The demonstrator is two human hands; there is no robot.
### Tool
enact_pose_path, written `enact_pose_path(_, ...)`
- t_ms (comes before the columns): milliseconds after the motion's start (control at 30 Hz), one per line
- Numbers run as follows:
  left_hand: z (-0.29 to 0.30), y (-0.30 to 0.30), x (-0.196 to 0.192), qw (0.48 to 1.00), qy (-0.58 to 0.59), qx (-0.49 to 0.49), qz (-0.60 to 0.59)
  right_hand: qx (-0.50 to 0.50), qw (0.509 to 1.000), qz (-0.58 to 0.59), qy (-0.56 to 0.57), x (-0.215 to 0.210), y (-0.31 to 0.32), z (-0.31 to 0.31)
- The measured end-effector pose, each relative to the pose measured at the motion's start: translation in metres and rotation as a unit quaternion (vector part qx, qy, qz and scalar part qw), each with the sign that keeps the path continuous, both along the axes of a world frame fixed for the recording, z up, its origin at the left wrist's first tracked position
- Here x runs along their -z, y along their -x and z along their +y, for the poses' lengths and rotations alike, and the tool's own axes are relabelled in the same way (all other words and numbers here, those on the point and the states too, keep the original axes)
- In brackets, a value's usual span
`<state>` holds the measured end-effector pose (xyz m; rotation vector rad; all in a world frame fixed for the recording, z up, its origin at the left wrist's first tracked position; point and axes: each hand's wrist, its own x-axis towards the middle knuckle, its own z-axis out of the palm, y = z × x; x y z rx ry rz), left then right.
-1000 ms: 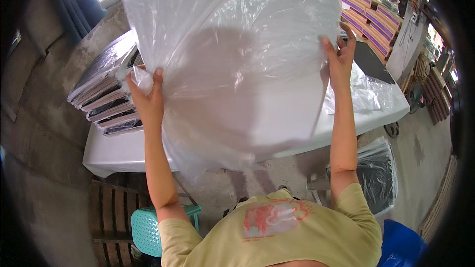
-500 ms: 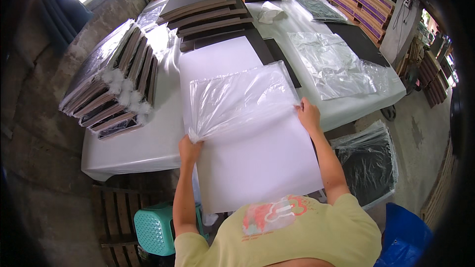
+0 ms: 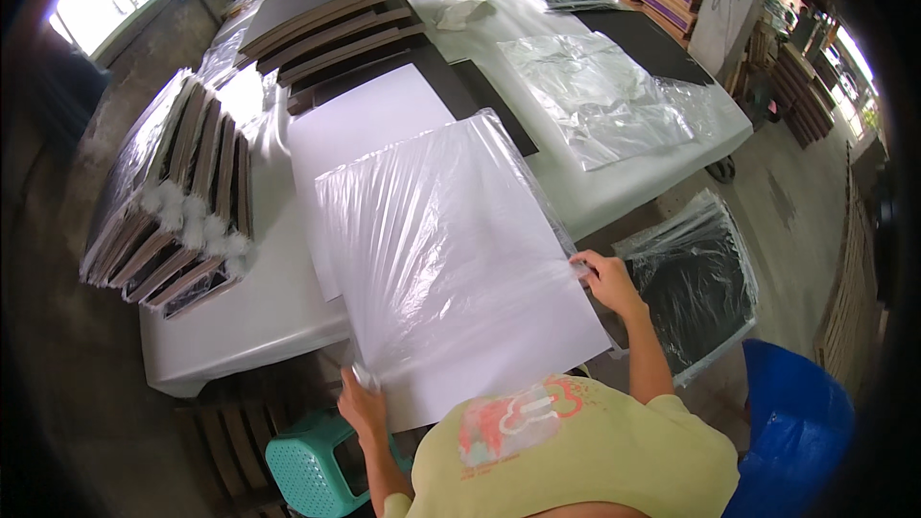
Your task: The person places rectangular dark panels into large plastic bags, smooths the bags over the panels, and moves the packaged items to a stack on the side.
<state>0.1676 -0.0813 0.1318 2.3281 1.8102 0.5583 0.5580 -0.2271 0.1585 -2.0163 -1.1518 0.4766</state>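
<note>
A large white sheet (image 3: 508, 350) stretches from the table toward my body, its far part inside a clear plastic bag (image 3: 422, 240). My left hand (image 3: 363, 403) is closed on the gathered bag edge at the sheet's left side. On the opposite side my right hand (image 3: 608, 280) pinches the bag's right edge. The near strip of the sheet, closest to my shirt, is uncovered. Another white sheet (image 3: 321, 149) lies flat on the table beyond, partly hidden under the bagged one.
Wrapped dark panels (image 3: 173, 197) are stacked at the left of the white-covered table (image 3: 269, 312). Behind stand dark boards (image 3: 321, 19). Flat plastic bags (image 3: 600, 101) lie at right. Below are a green stool (image 3: 312, 465), a wrapped black panel (image 3: 696, 288) and a blue container (image 3: 791, 432). People sit at the far end.
Both my hands have drawn the bag edge nearer to my body, so the plastic covers much more of the white sheet. The view has shifted, moving the table's contents leftward.
</note>
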Motion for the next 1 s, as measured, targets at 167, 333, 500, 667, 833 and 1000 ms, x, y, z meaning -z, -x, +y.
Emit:
enact_pose_path(167,-0.04,0.025,-0.013,0.996,0.068,-0.011,-0.049,0.018,0.995,0.072,0.073,-0.01,0.012,-0.031)
enact_pose_path(333,-0.027,0.037,0.0,0.972,0.056,0.065,-0.219,-0.075,0.997,0.015,0.003,-0.024,0.006,-0.034)
enact_pose_path(500,-0.001,0.023,0.029,0.871,0.241,-0.051,-0.426,-0.024,0.997,0.067,-0.012,0.0,0.026,-0.001)
enact_pose_path(667,-0.007,0.017,0.007,0.854,0.274,0.024,-0.441,-0.051,0.943,0.329,0.004,0.008,0.015,-0.019)
enact_pose_path(833,-0.024,0.029,0.015,0.871,0.228,0.071,-0.429,0.018,0.93,0.366,-0.042,0.031,0.008,-0.045)
enact_pose_path(1000,-0.015,0.039,0.047,0.917,0.207,-0.011,-0.34,0.1,0.973,0.199,-0.065,0.033,0.013,-0.039)
